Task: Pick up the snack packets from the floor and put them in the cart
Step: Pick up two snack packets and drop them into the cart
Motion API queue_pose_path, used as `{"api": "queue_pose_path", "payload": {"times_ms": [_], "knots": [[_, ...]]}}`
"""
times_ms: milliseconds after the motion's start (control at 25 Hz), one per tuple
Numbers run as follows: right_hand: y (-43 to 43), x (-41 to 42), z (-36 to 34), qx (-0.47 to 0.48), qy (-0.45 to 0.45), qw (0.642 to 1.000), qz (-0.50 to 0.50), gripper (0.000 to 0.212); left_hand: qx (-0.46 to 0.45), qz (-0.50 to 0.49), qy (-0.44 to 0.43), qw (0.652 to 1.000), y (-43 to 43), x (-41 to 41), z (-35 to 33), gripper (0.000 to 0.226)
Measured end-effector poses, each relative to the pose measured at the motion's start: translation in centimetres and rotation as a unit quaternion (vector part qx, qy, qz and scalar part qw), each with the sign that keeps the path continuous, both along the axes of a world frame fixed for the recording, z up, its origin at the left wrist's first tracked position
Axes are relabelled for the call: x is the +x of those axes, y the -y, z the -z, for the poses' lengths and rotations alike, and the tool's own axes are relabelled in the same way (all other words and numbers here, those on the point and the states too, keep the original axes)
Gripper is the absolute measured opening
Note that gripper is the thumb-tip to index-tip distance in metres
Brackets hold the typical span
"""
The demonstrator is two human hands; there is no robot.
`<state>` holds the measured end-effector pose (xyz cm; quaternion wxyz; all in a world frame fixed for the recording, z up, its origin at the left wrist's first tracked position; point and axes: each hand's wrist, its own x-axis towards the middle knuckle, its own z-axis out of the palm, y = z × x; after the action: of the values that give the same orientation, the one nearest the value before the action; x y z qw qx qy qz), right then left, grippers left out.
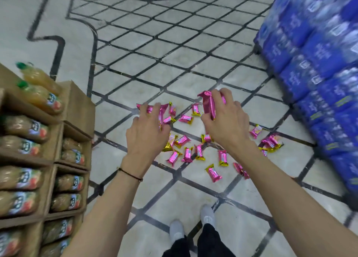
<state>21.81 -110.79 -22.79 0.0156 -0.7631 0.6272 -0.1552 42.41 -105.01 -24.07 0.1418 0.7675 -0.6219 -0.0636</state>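
Underfoot, a pale tiled floor (pixel 193 49) with black diamond lines is carrying scattered pink-and-gold packets (pixel 188 155). Left hand (pixel 147 128) is curling its fingers round several packets; right hand (pixel 226 119) is gripping a bunch. Juice bottles (pixel 25 128) in cardboard boxes are standing left, blue packs (pixel 313 66) right. Labels are blurring beyond reading.

Small pink packets (pixel 213 173) with gold crimped ends lie scattered flat on the tiled floor (pixel 174 62), pointing every way, some touching or overlapping. A few more are bunched in the left hand (pixel 149 128). The right hand (pixel 226 121) grips a longer pink wrapper (pixel 208 104).
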Motion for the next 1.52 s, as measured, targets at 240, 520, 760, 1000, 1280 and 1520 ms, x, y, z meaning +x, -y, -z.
{"api": "queue_pose_path", "payload": {"times_ms": [240, 520, 760, 1000, 1280, 1520], "knots": [[-2.2, -2.8, -9.9, -0.052, -0.007, 0.998, 0.046, 0.054, -0.06, 0.052, -0.006, 0.997, 0.9, -2.8, -9.2, 0.059], [-5.7, -10.5, -15.8, -0.084, -0.047, 0.983, 0.156, 0.046, -0.089, 0.169, 0.002, 0.982, 2.9, -11.7, -14.9, 0.056], [-11.4, -22.4, -17.3, -0.08, -0.033, 0.956, 0.279, 0.049, -0.088, 0.277, -0.014, 0.957, 1.4, -24.0, -16.6, 0.056], [-21.2, -38.2, -17.0, -0.081, -0.023, 0.913, 0.398, 0.055, -0.083, 0.407, -0.042, 0.909, -4.3, -43.0, -16.6, 0.058], [-35.0, -56.9, -14.6, -0.056, -0.022, 0.854, 0.517, 0.05, -0.037, 0.539, -0.05, 0.84, -15.0, -66.2, -14.9, 0.059], [-42.3, -67.5, -10.9, -0.029, 0.0, 0.808, 0.588, 0.055, 0.007, 0.605, -0.049, 0.795, -21.4, -78.9, -11.8, 0.054]]}}
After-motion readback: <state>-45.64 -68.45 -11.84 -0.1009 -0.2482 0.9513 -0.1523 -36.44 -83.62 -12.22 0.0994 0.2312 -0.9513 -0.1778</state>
